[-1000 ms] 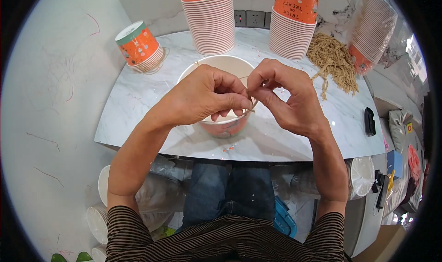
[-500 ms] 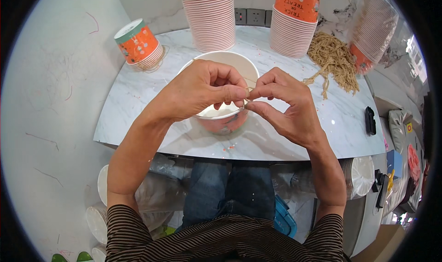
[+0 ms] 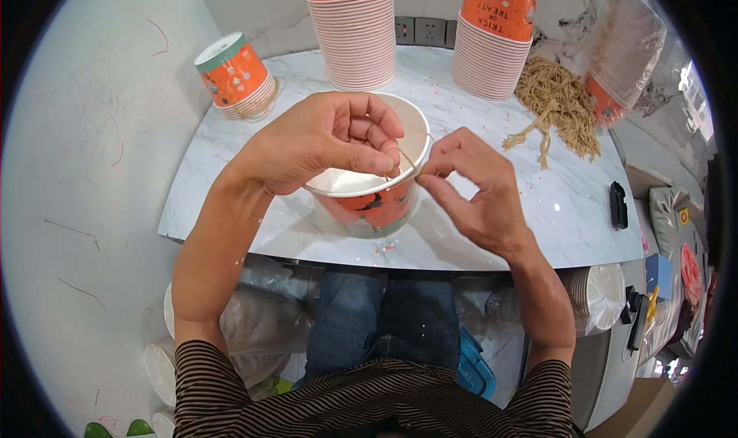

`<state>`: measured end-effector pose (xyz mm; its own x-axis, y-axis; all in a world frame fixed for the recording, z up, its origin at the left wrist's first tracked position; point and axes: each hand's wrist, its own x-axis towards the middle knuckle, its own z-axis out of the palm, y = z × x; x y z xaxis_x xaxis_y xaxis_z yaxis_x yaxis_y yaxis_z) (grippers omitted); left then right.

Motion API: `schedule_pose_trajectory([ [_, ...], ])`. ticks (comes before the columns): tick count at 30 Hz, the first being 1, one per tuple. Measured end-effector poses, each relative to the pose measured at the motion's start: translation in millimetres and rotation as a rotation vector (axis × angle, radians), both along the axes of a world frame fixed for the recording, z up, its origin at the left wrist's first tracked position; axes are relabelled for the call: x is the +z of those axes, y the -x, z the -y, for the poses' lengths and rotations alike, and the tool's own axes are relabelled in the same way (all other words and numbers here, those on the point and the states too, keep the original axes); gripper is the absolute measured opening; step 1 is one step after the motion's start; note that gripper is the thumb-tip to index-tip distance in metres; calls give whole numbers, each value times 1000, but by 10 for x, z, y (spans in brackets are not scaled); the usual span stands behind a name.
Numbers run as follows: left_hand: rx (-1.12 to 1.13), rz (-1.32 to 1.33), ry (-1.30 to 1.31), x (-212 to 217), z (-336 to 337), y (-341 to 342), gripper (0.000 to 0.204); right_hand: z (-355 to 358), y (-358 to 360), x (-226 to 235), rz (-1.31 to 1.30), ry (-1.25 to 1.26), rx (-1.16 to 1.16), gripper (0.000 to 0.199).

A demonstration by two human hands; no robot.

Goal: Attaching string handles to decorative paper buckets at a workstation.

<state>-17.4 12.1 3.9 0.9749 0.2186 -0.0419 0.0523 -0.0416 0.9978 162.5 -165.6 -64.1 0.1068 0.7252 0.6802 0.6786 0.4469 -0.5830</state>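
A white-rimmed paper bucket (image 3: 367,211) with an orange and green printed outside stands open side up near the front of the table. At the right part of its rim, a thin twine cord (image 3: 407,158) runs between my two hands. My left hand (image 3: 330,142) is over the bucket's mouth, fingers curled and thumb drawn in, seemingly closed on the cord; the index finger is lifted off the thumb. Thumb and index finger of my right hand (image 3: 473,188) pinch the cord just outside the rim. My left hand hides part of the bucket's far left rim.
Tall stacks of upturned paper buckets, a left one (image 3: 351,42) and a right one (image 3: 492,57), stand at the back. A short stack (image 3: 234,73) is at far left. A pile of tan twine (image 3: 561,103) lies beside a plastic-wrapped stack (image 3: 626,57). A black object (image 3: 618,205) lies at the right edge.
My hands have moved apart a little, the left one leftward, its index finger lifting. More cord shows between them, and the bucket's front now shows more.
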Motion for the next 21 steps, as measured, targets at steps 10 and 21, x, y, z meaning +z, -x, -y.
schedule_pose_trajectory([
  [10,14,85,-216,-77,315,108,48,-9,143,-184,-56,-36,-39,17],
  [21,296,237,-853,-300,597,144,45,43,245,-173,-126,10,-13,11],
])
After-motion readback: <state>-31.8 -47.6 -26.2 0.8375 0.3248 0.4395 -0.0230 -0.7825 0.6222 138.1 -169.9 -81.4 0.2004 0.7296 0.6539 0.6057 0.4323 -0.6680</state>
